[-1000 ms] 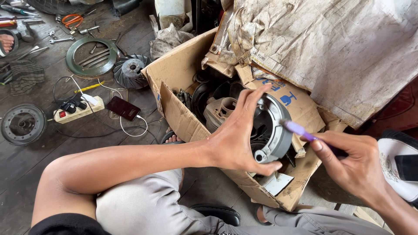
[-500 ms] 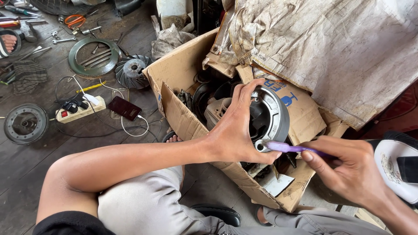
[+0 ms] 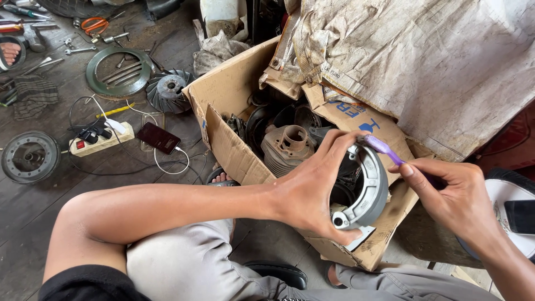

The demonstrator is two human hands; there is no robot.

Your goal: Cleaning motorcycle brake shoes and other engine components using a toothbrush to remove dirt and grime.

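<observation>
My left hand grips a grey curved metal brake shoe, held upright over an open cardboard box. Its thumb is at the lower end and its fingers reach over the top. My right hand holds a purple toothbrush, whose head touches the upper edge of the grey part. Inside the box lie a finned engine cylinder and other dark metal parts.
A dirty sack leans over the box at the right. On the wooden floor at left lie a power strip, a charging phone, a green ring cover, a fan wheel, a round hub and scattered tools.
The right hand has lifted the toothbrush from the lower edge of the brake shoe to its top. The left hand has turned the part slightly and holds it lower.
</observation>
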